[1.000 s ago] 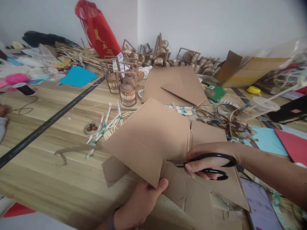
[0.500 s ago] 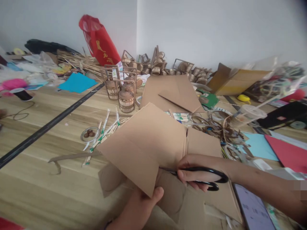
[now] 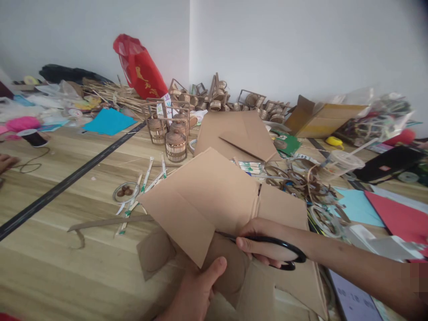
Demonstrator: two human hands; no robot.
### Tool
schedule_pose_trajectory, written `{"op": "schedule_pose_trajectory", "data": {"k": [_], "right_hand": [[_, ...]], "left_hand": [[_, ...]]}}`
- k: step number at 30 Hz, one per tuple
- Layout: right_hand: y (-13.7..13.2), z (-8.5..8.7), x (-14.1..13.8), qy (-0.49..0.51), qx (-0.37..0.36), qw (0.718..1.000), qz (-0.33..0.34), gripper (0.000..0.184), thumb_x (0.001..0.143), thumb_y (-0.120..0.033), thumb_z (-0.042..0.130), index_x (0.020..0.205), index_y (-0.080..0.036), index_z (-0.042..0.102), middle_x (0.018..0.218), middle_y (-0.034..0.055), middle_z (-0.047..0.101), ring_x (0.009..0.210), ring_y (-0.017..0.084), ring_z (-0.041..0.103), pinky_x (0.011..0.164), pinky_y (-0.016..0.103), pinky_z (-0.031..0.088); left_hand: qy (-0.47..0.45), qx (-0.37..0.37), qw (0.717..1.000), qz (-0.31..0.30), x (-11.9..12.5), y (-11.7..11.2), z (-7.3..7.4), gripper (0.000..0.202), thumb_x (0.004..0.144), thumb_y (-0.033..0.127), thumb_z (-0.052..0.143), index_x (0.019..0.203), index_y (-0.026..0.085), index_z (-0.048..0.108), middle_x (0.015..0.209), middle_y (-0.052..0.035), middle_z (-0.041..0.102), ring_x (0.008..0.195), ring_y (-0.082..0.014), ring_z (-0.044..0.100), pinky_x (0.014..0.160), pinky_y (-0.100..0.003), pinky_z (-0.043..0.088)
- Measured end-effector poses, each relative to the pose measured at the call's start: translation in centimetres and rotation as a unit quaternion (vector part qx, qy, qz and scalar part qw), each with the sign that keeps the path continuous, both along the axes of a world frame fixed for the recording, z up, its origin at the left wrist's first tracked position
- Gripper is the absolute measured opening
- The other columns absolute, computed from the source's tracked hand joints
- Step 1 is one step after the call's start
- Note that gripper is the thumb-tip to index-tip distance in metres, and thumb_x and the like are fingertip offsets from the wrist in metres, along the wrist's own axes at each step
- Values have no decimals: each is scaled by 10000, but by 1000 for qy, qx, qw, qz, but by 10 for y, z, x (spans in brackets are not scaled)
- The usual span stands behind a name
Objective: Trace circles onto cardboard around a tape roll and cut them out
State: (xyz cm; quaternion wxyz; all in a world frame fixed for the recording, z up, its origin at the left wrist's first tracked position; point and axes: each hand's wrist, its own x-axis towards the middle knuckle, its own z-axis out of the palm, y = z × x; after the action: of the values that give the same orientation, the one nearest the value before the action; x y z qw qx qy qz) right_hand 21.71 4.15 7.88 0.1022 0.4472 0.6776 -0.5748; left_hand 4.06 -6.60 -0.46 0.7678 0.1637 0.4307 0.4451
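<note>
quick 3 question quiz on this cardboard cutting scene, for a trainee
1. True or false: the right hand holds black-handled scissors with the blades pointed into the cardboard sheet.
2. What does the left hand grip?
A. a roll of tape
B. the near edge of the cardboard sheet
C. a blue paper sheet
3. What colour is the bag standing by the far wall?

Key: 1 true; 2 B; 3 red.
</note>
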Motion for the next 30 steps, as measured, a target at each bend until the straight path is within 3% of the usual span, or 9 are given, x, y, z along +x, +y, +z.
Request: {"op": "schedule_pose_trajectory", "data": {"k": [4, 10, 15, 24, 30], "right_hand": [[-2, -1, -1, 2, 4, 1000, -10, 738, 689, -941, 508, 619, -206, 489, 408, -77, 417, 308, 55, 380, 258, 133, 281], [-2, 3, -3, -17, 21, 1000, -5, 736, 695, -937, 511, 644, -203, 520, 410, -79, 415, 305, 58, 366, 261, 145, 285], [3, 9, -5, -35, -26, 999, 29, 800, 583, -1007, 496, 655, -211, 488, 454, -67, 455, 334, 57, 401, 298, 154, 307], [19, 11, -8, -45, -62, 992, 105, 782, 680, -966, 488, 718, -187, 558, 540, -31, 508, 399, 73, 441, 343, 162, 350], [22, 20, -14, -58, -74, 989, 114, 765, 668, -956, 516, 684, -193, 565, 530, -33, 501, 408, 81, 445, 356, 167, 346]], "left_hand": [[-56, 1, 998, -3, -3, 0, 5, 740, 669, 528, 859, 1318, 243, 645, 1328, -98, 716, 1335, -345, 579, 1129, -489, 422], [-41, 1, 999, -9, -6, -1, 13, 633, 712, 491, 820, 1274, 239, 676, 1328, -81, 718, 1308, -337, 606, 1109, -453, 453], [-76, -8, 997, -6, -5, -2, 16, 641, 709, 441, 821, 1294, 228, 669, 1288, -83, 741, 1289, -330, 619, 1106, -458, 457], [-72, -29, 997, -6, -1, 0, 9, 697, 623, 463, 856, 1248, 209, 676, 1227, -102, 763, 1295, -355, 615, 1088, -474, 468], [-87, -15, 996, -5, -4, -2, 4, 581, 705, 418, 841, 1221, 195, 695, 1204, -109, 772, 1272, -325, 634, 1096, -441, 464]]}}
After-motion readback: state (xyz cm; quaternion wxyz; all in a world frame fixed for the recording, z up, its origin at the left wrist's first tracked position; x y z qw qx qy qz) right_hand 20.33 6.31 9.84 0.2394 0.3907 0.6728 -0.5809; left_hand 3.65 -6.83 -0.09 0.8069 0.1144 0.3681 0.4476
